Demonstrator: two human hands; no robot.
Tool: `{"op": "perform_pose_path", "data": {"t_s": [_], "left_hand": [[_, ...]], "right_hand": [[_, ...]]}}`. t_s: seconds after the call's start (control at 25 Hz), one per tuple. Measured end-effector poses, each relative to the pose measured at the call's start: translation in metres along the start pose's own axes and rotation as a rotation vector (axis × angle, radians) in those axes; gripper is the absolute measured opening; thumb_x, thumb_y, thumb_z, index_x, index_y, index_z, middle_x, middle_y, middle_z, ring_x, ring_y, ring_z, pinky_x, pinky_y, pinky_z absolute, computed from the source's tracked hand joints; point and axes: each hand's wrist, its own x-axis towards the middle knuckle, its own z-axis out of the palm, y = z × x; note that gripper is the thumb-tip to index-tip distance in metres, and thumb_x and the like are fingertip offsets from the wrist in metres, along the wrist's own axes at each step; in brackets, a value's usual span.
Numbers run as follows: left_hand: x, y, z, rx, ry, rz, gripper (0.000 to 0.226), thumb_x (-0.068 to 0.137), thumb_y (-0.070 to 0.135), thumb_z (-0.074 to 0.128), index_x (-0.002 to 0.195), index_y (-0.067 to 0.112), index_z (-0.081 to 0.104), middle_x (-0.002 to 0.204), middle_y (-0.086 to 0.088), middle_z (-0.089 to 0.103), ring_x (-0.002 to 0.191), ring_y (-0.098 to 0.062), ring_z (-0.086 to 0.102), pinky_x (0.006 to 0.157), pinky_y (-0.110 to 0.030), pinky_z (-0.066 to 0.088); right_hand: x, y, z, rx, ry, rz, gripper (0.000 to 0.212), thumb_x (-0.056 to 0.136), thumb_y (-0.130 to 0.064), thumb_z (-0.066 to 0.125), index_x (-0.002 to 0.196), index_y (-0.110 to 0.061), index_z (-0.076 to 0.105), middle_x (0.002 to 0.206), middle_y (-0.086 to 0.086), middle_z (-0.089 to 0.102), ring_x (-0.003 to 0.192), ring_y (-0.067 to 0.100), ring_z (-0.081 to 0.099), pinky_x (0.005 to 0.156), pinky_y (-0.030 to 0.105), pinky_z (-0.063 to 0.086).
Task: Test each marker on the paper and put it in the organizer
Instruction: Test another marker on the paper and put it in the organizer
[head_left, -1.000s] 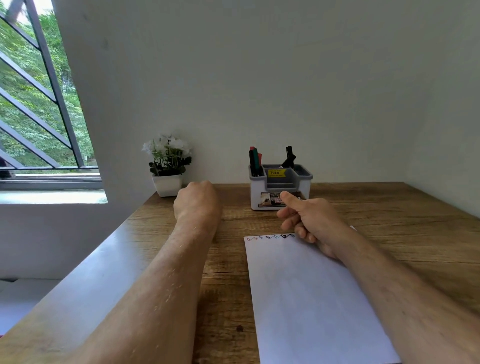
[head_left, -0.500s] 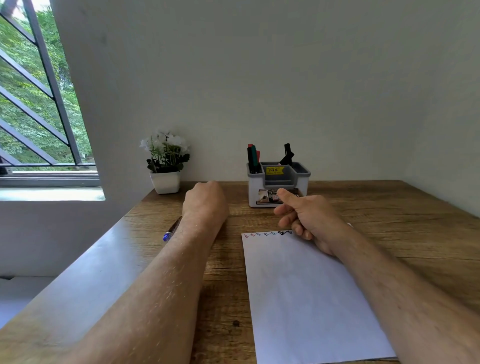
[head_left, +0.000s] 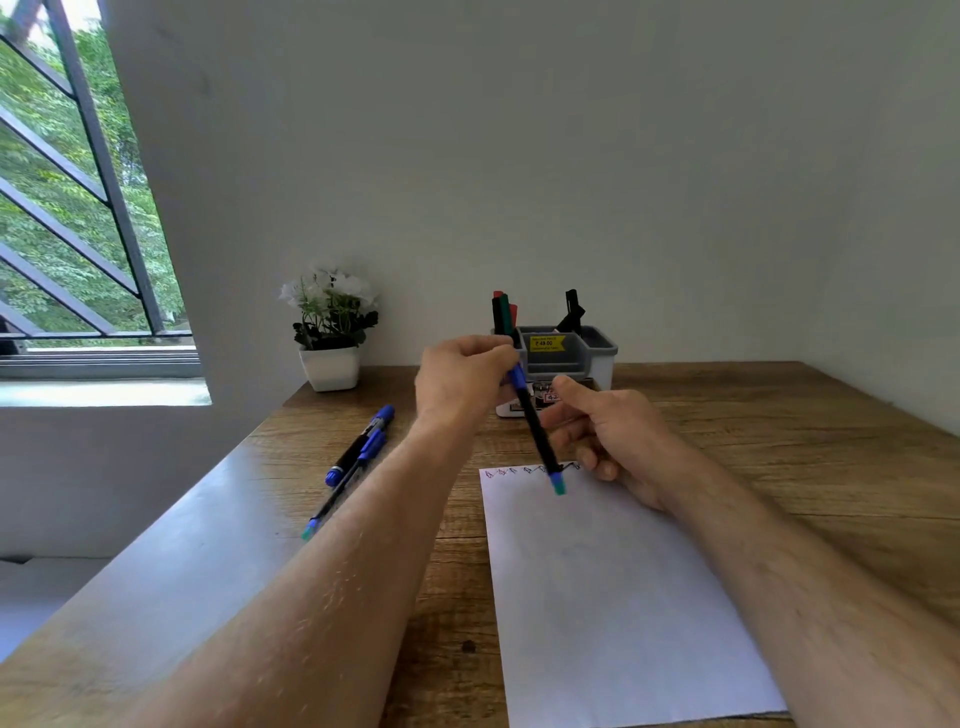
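Two forearms reach over the worktop (head_left: 779, 415) and the paper (head_left: 613, 597), where the left hand (head_left: 462, 379) grips a marker (head_left: 535, 431) by its upper end, slanting down to the right hand (head_left: 608, 441), whose loosely curled fingers (head_left: 563, 423) lie against its barrel, though a real grip cannot be told. The cap likely needs pulling straight off before marking beside the scribbles (head_left: 519, 470). Two more pens (head_left: 358, 457) lie left; farther back stands the organizer (head_left: 597, 358).
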Motion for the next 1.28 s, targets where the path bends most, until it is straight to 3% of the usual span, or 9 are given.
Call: {"op": "perform_pose_path", "data": {"t_s": [0.2, 0.32, 0.48, 0.56, 0.76, 0.96, 1.28], "left_hand": [[-0.013, -0.004, 0.015, -0.284, -0.099, -0.172, 0.015, 0.092, 0.0, 0.06, 0.104, 0.004, 0.067, 0.091, -0.016, 0.071, 0.072, -0.023, 0.069, 0.073, -0.034, 0.062], [-0.014, -0.001, 0.013, -0.354, -0.129, -0.195, 0.021, 0.095, -0.005, 0.052, 0.108, 0.004, 0.065, 0.093, -0.016, 0.071, 0.071, -0.023, 0.07, 0.071, -0.034, 0.062], [-0.014, -0.001, 0.009, -0.356, -0.165, -0.159, 0.022, 0.095, -0.004, 0.051, 0.112, 0.002, 0.064, 0.101, -0.017, 0.071, 0.078, -0.023, 0.07, 0.075, -0.036, 0.06], [-0.015, -0.001, 0.009, -0.378, -0.171, -0.144, 0.02, 0.095, 0.003, 0.058, 0.112, -0.002, 0.065, 0.091, -0.016, 0.072, 0.073, -0.021, 0.07, 0.073, -0.034, 0.06], [-0.018, 0.0, 0.009, -0.334, -0.212, -0.1, 0.02, 0.086, 0.017, 0.072, 0.097, -0.001, 0.071, 0.069, -0.009, 0.072, 0.057, -0.016, 0.068, 0.059, -0.024, 0.06], [-0.018, -0.001, 0.012, -0.241, -0.189, -0.031, 0.011, 0.08, 0.022, 0.079, 0.083, 0.011, 0.077, 0.078, -0.012, 0.069, 0.069, -0.019, 0.06, 0.07, -0.029, 0.055], [-0.019, 0.001, 0.014, -0.233, -0.148, -0.003, 0.009, 0.085, 0.019, 0.075, 0.086, 0.01, 0.076, 0.075, -0.01, 0.069, 0.065, -0.017, 0.061, 0.066, -0.026, 0.055]], "right_hand": [[-0.007, -0.006, 0.001, 0.076, -0.098, -0.05, 0.042, 0.096, -0.046, 0.056, 0.096, -0.006, 0.072, 0.073, 0.008, 0.071, 0.05, 0.014, 0.058, 0.043, 0.023, 0.043], [-0.009, -0.007, -0.001, 0.101, -0.118, -0.043, 0.035, 0.099, -0.039, 0.054, 0.1, -0.007, 0.068, 0.07, 0.011, 0.068, 0.044, 0.015, 0.051, 0.036, 0.024, 0.04], [-0.01, -0.006, -0.001, 0.11, -0.132, -0.046, 0.03, 0.099, -0.034, 0.055, 0.092, -0.007, 0.067, 0.063, 0.008, 0.063, 0.037, 0.012, 0.038, 0.034, 0.019, 0.029], [-0.01, -0.007, -0.002, 0.12, -0.131, -0.052, 0.035, 0.1, -0.033, 0.053, 0.081, -0.006, 0.064, 0.054, 0.005, 0.057, 0.035, 0.011, 0.035, 0.033, 0.018, 0.027], [-0.009, -0.007, -0.006, 0.149, -0.096, -0.076, 0.033, 0.098, -0.035, 0.057, 0.084, -0.007, 0.069, 0.056, 0.004, 0.059, 0.036, 0.01, 0.036, 0.032, 0.019, 0.027], [-0.006, -0.006, -0.008, 0.054, 0.043, -0.113, 0.033, 0.091, -0.042, 0.064, 0.078, -0.014, 0.074, 0.055, 0.001, 0.051, 0.036, 0.008, 0.031, 0.036, 0.018, 0.025], [-0.013, -0.01, -0.007, -0.026, 0.097, -0.167, 0.037, 0.088, -0.046, 0.064, 0.073, -0.014, 0.073, 0.048, -0.001, 0.047, 0.035, 0.008, 0.032, 0.036, 0.02, 0.027]]}}
